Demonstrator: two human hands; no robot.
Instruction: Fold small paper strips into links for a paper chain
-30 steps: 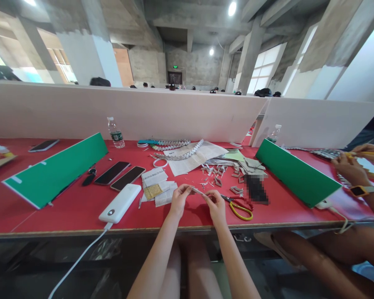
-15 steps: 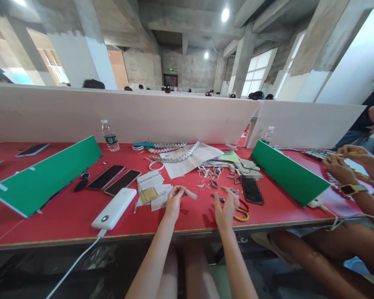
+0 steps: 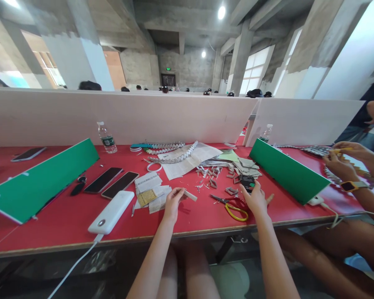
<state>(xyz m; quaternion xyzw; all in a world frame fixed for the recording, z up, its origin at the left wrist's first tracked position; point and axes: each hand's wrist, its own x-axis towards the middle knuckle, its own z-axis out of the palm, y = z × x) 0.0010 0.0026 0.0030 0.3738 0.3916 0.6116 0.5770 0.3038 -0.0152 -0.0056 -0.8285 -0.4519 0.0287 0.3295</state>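
Head view: the left hand (image 3: 173, 202) is closed in a pinch on a small folded strip of pale paper (image 3: 189, 195), which juts out toward three o'clock just above the red tabletop (image 3: 65, 216). The right hand (image 3: 256, 199) lies spread open, fingers loose, on a black phone (image 3: 247, 182) at its twelve o'clock; whether it grips the phone or only touches it I cannot tell.

The yellow-handled scissors (image 3: 233, 206) lie at nine o'clock of the right hand, just beside it, blades pointing back toward the strip. A scatter of small folded paper pieces (image 3: 210, 176) sits at one o'clock from the left hand (near, not touching).

Risk, as I judge it: the strip is held by fingertips alone, so a slackened pinch could let its folds spring open or drop it among the look-alike pieces. The open right hand could also nudge the scissors toward the table's near edge.

A white power bank (image 3: 111, 211) lies at nine o'clock of the left hand.
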